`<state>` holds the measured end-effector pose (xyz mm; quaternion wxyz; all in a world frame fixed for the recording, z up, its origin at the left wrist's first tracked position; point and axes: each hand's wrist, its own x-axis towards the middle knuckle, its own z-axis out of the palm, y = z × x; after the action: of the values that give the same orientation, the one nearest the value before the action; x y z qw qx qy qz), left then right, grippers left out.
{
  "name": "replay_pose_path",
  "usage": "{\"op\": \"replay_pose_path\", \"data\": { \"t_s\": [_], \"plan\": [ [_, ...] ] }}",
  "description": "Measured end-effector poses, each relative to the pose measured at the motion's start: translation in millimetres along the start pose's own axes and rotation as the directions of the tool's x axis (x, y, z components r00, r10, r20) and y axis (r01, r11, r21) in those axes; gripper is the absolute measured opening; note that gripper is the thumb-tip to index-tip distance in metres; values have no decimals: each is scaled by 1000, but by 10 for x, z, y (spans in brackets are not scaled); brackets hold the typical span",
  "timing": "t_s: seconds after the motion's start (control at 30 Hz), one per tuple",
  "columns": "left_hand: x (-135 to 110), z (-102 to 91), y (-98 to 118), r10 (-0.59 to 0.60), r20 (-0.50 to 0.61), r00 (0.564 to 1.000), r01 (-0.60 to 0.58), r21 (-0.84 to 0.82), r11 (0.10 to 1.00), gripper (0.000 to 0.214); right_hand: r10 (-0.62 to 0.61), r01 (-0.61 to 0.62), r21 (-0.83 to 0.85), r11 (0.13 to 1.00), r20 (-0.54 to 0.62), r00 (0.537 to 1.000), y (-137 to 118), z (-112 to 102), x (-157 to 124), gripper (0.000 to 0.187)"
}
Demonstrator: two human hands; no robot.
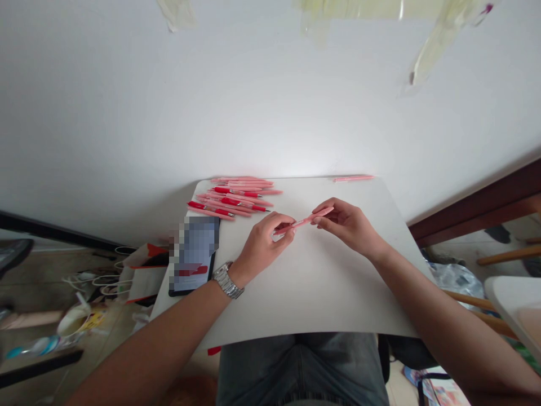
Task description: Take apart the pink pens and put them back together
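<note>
Between both hands, a little above the middle of the table, a pink pen (302, 221) is held slantwise, its right end higher. My left hand (269, 233), with a metal watch on the wrist, pinches the pen's lower left end. My right hand (344, 223) grips it near the upper right end with thumb and fingertips. To the left of my hands, a pile of pens (240, 197) lies on the table, mostly pink, with several red ones on top. One more pink pen (354, 178) lies alone at the back right edge.
A phone (196, 254) with its screen lit lies at the white table's (313, 304) left edge. Behind the table stands a white wall (270, 101). On the floor at left are a bag (146, 276), cables and a bottle (38, 345); a white seat (513, 304) is at right.
</note>
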<state>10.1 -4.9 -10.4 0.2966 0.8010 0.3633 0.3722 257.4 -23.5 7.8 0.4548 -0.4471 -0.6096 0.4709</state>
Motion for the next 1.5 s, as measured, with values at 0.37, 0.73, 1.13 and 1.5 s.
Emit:
{"op": "replay_pose_path", "data": {
  "t_s": [0.37, 0.73, 1.13, 1.5],
  "plan": [
    [-20, -39, 23, 4, 38, 999, -8, 111, 994, 19, -25, 36, -131, 991, 84, 996, 8, 41, -28, 24],
    [-27, -37, 36, 48, 89, 995, -64, 183, 981, 21, -73, 92, -167, 982, 114, 991, -10, 25, -33, 17],
    [-18, -38, 50, 70, 38, 997, -76, 212, 974, 11, -21, 42, -199, 979, 109, 994, 20, 22, -32, 20],
    [-23, -31, 37, 81, 37, 996, -87, 240, 967, 9, -35, 71, -355, 932, 107, 994, -53, 40, -35, 32]
  ]
}}
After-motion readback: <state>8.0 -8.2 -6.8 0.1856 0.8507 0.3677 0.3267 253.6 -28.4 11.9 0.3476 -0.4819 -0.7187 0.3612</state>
